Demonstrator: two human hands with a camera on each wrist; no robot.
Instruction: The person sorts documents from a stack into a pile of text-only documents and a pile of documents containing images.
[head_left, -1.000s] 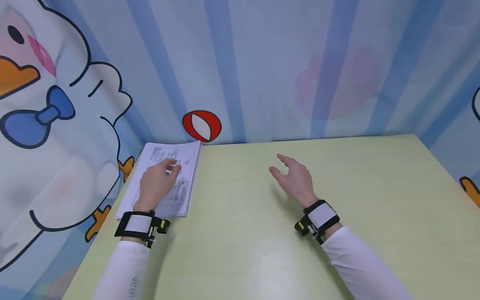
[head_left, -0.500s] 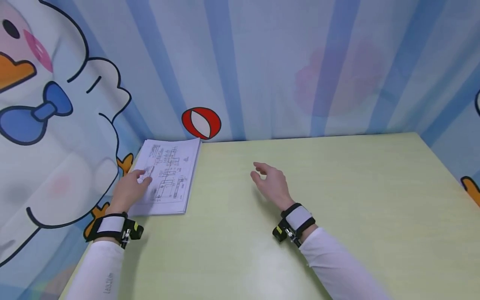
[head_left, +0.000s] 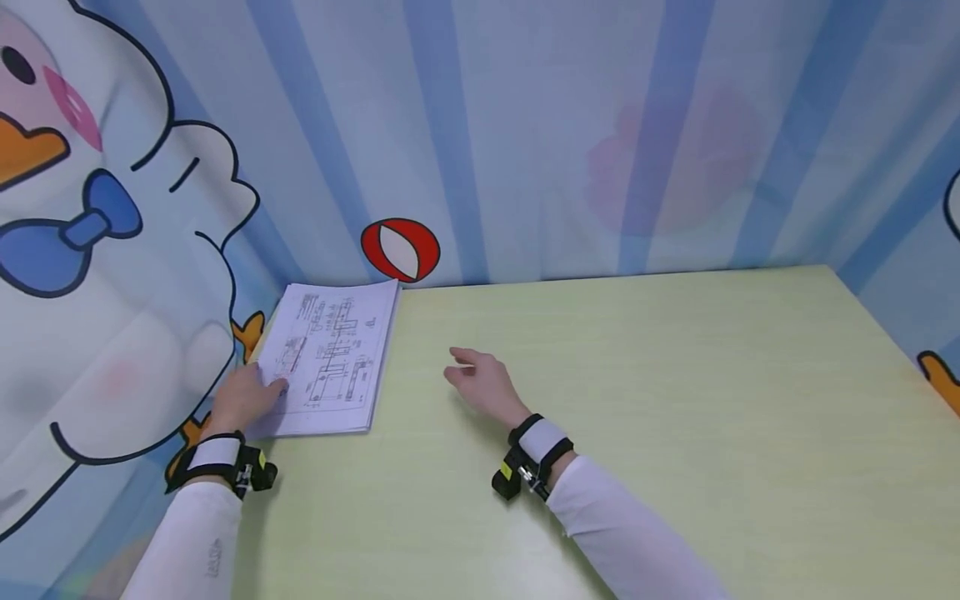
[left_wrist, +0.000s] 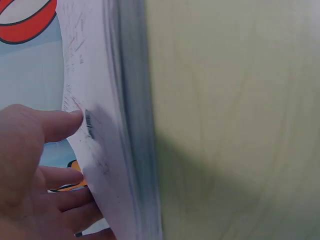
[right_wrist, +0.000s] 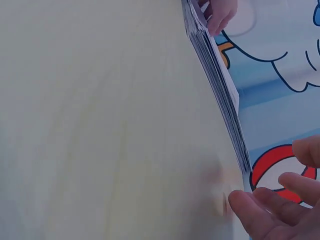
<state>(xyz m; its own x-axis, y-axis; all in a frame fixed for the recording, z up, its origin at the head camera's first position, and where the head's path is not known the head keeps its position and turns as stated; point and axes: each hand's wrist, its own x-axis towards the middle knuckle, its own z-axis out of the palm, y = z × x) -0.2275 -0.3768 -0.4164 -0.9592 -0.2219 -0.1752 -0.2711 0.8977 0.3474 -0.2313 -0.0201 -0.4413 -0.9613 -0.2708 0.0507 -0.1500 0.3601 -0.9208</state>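
Observation:
A thick stack of paper (head_left: pixel 322 367), its top sheet printed with technical drawings, lies at the table's back left. My left hand (head_left: pixel 242 398) is at its near left edge. In the left wrist view the thumb (left_wrist: pixel 62 125) lies over the top sheet, apart from the other fingers (left_wrist: pixel 70 200), whose tips meet the side of the stack. My right hand (head_left: pixel 483 385) holds nothing above the table to the right of the stack, thumb and fingers spread apart. In the right wrist view its fingertips are near the stack's far corner.
The pale wooden table (head_left: pixel 660 400) runs far to the right. A light blue striped curtain (head_left: pixel 525 150) closes off its back edge, and a side curtain with a printed duck (head_left: pixel 127 333) stands close along the left edge. Both wrists wear cameras on straps.
My left hand has moved left and nearer, from over the top sheet to the stack's left edge. My right hand has come leftward and nearer, toward the stack. The stack stays put.

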